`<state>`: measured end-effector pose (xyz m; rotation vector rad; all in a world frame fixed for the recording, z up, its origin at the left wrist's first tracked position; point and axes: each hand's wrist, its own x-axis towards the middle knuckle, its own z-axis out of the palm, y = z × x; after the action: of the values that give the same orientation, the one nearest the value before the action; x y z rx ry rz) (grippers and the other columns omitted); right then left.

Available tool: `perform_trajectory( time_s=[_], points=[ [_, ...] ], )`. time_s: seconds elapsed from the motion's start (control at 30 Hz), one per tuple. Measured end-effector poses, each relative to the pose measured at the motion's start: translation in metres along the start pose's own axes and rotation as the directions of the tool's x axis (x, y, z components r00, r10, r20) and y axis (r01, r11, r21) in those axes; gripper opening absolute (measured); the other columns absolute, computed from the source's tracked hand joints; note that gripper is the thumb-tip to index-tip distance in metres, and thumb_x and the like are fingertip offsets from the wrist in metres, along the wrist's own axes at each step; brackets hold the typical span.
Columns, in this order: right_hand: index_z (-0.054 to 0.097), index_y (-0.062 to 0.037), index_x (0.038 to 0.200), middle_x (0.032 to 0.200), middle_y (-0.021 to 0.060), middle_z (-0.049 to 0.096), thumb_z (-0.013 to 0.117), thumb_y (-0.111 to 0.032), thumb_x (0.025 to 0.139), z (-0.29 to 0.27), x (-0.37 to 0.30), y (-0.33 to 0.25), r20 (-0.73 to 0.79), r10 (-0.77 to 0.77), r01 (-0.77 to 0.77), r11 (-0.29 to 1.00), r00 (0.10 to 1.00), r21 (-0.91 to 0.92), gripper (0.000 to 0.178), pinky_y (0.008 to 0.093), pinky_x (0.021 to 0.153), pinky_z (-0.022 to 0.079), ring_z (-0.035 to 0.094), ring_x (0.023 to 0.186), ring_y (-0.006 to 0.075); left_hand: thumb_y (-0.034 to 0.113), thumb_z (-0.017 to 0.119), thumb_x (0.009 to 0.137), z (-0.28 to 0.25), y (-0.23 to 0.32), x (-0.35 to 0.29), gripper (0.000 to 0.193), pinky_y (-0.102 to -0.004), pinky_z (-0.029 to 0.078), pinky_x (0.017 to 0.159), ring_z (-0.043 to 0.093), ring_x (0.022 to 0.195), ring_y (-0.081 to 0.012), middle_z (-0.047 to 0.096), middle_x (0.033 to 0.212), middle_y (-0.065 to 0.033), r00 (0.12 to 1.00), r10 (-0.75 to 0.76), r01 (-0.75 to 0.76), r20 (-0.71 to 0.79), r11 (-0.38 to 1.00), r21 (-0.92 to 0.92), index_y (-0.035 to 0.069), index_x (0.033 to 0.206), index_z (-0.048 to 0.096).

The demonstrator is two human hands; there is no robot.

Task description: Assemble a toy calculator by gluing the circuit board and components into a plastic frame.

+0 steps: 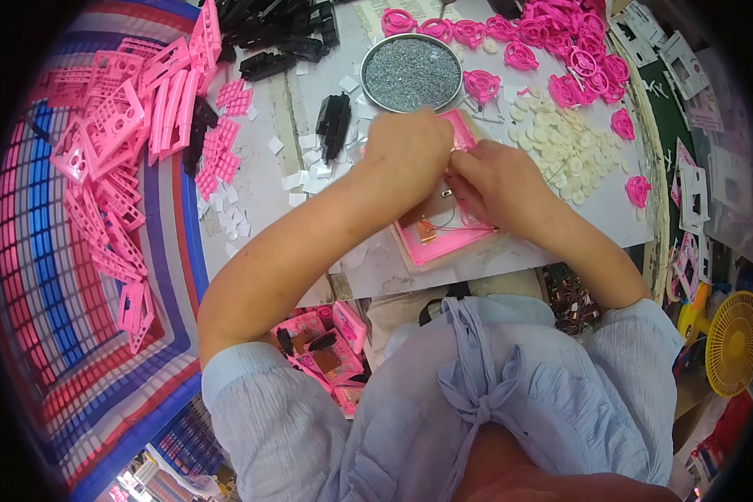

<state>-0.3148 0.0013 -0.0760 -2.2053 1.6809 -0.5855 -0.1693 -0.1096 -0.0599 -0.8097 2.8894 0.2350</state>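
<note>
A shallow pink plastic casing [439,244] lies at the table's near edge in front of me, with a small circuit piece and thin wires inside. My left hand [410,151] is closed over its far left part, knuckles up, hiding its fingertips. From the right, my right hand [504,182] reaches over the casing with thumb and fingers drawn together. Whatever is between the fingers of either hand is hidden or too small to make out. Just beyond my hands stands a round tin [412,74] full of small metal screws.
Pink ring-shaped parts [581,60] and cream discs [565,151] lie to the right. Black parts [333,125] and white squares [314,171] are on the left. Pink panels [109,125] fill a striped bag [50,335]. A yellow fan [735,343] stands at right; pink casings [326,351] sit below the table.
</note>
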Motion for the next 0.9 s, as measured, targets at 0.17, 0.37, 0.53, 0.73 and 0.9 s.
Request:
perform_trajectory(
  time_s=[0.17, 0.37, 0.53, 0.73, 0.9],
  points=[
    [0.069, -0.011, 0.093, 0.084, 0.0053, 0.068, 0.072, -0.013, 0.08, 0.005, 0.013, 0.024, -0.165, -0.101, 0.121, 0.986, 0.981, 0.111, 0.014, 0.041, 0.071, 0.053, 0.062, 0.085, 0.0278, 0.023, 0.074, 0.08, -0.013, -0.013, 0.021, 0.019, -0.0464, 0.056, 0.074, 0.071, 0.086, -0.0336, 0.072, 0.088, -0.0154, 0.961, -0.091, 0.126, 0.26, 0.984, -0.122, 0.006, 0.089, 0.073],
    [0.071, -0.0097, 0.084, 0.101, 0.0029, 0.065, 0.077, -0.013, 0.077, 0.021, 0.018, 0.03, -0.302, -0.114, 0.168, 0.973, 0.946, 0.157, 0.01, 0.0395, 0.083, 0.05, 0.056, 0.1, 0.0276, 0.028, 0.076, 0.08, -0.012, -0.026, 0.026, 0.023, -0.0433, 0.055, 0.072, 0.07, 0.077, -0.0332, 0.071, 0.08, -0.0161, 0.957, -0.045, 0.117, 0.288, 0.964, -0.238, 0.006, 0.085, 0.074],
    [0.071, -0.0097, 0.081, 0.107, 0.0041, 0.061, 0.077, -0.012, 0.075, 0.023, 0.023, 0.031, -0.222, -0.046, 0.082, 0.984, 0.974, 0.158, 0.009, 0.0415, 0.092, 0.047, 0.051, 0.108, 0.0303, 0.025, 0.073, 0.082, -0.006, -0.03, 0.019, 0.021, -0.0441, 0.053, 0.07, 0.069, 0.074, -0.0337, 0.07, 0.076, -0.0172, 0.968, -0.027, 0.106, 0.25, 0.945, -0.308, 0.004, 0.082, 0.073],
    [0.071, -0.0092, 0.08, 0.104, 0.0045, 0.062, 0.076, -0.012, 0.074, 0.017, 0.028, 0.036, -0.187, -0.147, 0.172, 0.977, 0.971, 0.126, 0.009, 0.0414, 0.09, 0.048, 0.052, 0.105, 0.0302, 0.021, 0.07, 0.082, 0.001, -0.035, 0.013, 0.017, -0.0449, 0.053, 0.071, 0.068, 0.075, -0.0353, 0.069, 0.077, -0.0178, 0.987, 0.024, 0.034, 0.159, 0.936, -0.351, 0.004, 0.083, 0.072],
    [0.073, -0.0082, 0.083, 0.1, 0.0041, 0.064, 0.076, -0.012, 0.074, -0.002, 0.038, 0.033, 0.026, -0.216, 0.215, 0.976, 0.976, 0.044, 0.011, 0.0414, 0.088, 0.048, 0.054, 0.103, 0.0294, 0.019, 0.068, 0.082, 0.004, -0.037, 0.01, 0.015, -0.0447, 0.054, 0.072, 0.069, 0.078, -0.0351, 0.07, 0.08, -0.0169, 0.992, 0.035, 0.01, 0.118, 0.933, -0.36, 0.005, 0.086, 0.072]
  ],
)
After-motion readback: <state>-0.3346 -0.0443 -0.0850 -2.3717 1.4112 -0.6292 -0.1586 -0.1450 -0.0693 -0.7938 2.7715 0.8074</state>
